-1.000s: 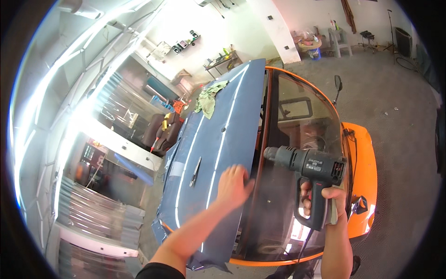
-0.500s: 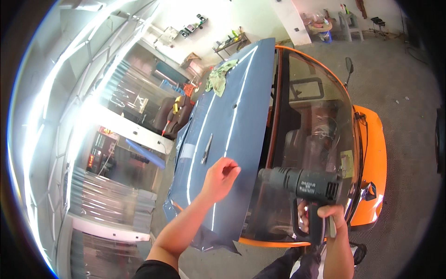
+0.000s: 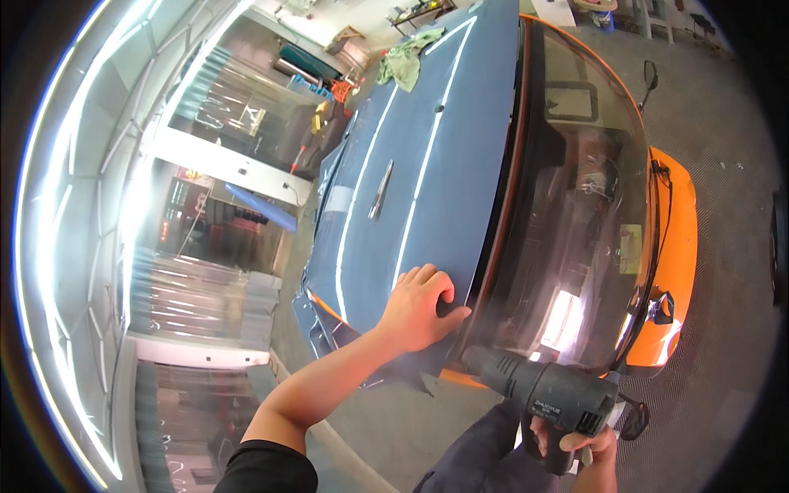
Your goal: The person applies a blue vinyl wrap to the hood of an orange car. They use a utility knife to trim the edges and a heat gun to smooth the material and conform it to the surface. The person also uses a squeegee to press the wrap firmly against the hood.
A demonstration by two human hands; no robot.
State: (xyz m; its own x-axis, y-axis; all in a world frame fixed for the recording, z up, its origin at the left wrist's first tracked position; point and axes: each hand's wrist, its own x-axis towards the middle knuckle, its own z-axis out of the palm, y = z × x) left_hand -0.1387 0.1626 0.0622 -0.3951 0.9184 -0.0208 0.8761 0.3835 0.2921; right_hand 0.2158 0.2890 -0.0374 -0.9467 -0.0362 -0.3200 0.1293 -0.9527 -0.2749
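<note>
An orange car's roof is covered with glossy blue film (image 3: 390, 234). My left hand (image 3: 419, 311) lies on the film near the roof's front corner, fingers bent and thumb spread apart from them, holding nothing visible. My right hand (image 3: 588, 448) is closed round the grip of a black heat gun (image 3: 546, 390), in front of the lower windscreen corner. The gun's nozzle points left, a little below my left hand. A slim silver pointed tool (image 3: 381, 191), perhaps a knife, rests on the film. Farther back lies a crumpled green cloth (image 3: 407, 62).
The dark windscreen (image 3: 575, 214) slopes toward the orange bonnet (image 3: 678, 214). A side mirror (image 3: 650, 74) sticks out at the far side. Loose film (image 3: 316, 329) hangs at the left edge. Bright light tubes (image 3: 90, 411) line the left, and a workbench (image 3: 419, 12) stands behind.
My left hand has come down onto the film, its thumb now apart from the fingers. The heat gun has shifted lower in view, its nozzle tilted more upward. The view itself has shifted.
</note>
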